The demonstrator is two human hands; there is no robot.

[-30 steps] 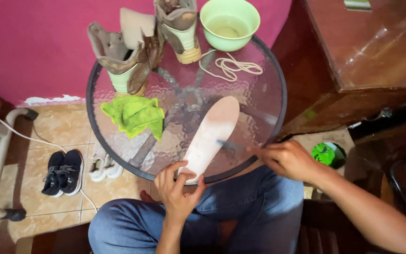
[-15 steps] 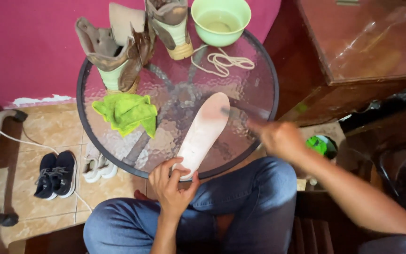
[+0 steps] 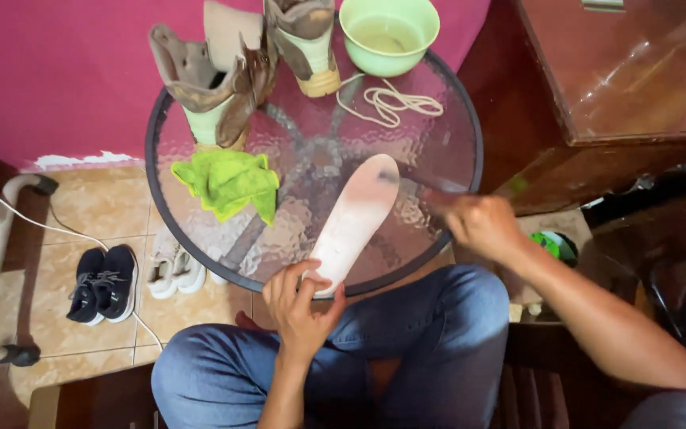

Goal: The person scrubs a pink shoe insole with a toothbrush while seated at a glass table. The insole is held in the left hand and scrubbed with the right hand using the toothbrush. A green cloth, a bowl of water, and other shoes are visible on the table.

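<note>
on the table: your pale insole [image 3: 355,218] lies flat on the round glass table [image 3: 454,119], heel end toward you.
left hand [image 3: 302,302]: pinches the insole's heel end against the table edge.
right hand [image 3: 482,224]: blurred near the toe end, closed on something thin; you cannot tell what.
handling: likely light, thin and floppy; hold it by the heel.
bowl: green bowl [image 3: 389,33] holds cloudy liquid.
nearby: green cloth [image 3: 228,181], boots [image 3: 216,75], white laces [image 3: 391,102].

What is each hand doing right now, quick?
Left hand: closed on the near end of the white foam insole.
Right hand: closed, blurred; what it holds cannot be told.
</note>
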